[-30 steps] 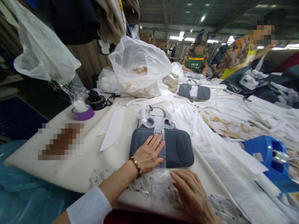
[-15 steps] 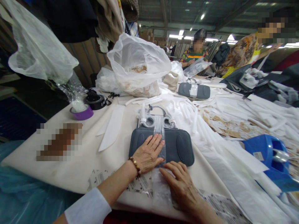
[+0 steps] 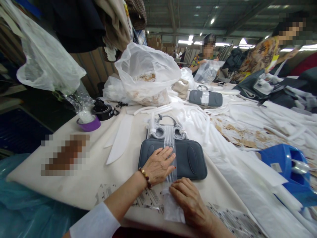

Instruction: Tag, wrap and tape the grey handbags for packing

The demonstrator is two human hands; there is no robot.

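Observation:
A flat grey padded case (image 3: 188, 158) lies on the cream table right in front of me, with coiled grey cables (image 3: 158, 131) at its far edge. A clear plastic strip (image 3: 170, 155) runs across its middle and hangs toward me. My left hand (image 3: 158, 165) lies flat on the case, fingers stretched out, pressing the strip. My right hand (image 3: 189, 200) sits at the case's near edge, fingers curled down on the strip's near end.
A blue tape dispenser (image 3: 284, 165) stands at the right. A purple tape roll (image 3: 89, 123) and a black roll (image 3: 105, 111) sit at the left, a big white plastic bag (image 3: 146, 71) behind. Another grey case (image 3: 205, 98) lies farther back. Two people work across the table.
My right hand has moved left and forward to the strip's near end and curled its fingers on it. My left hand has stayed flat on the case.

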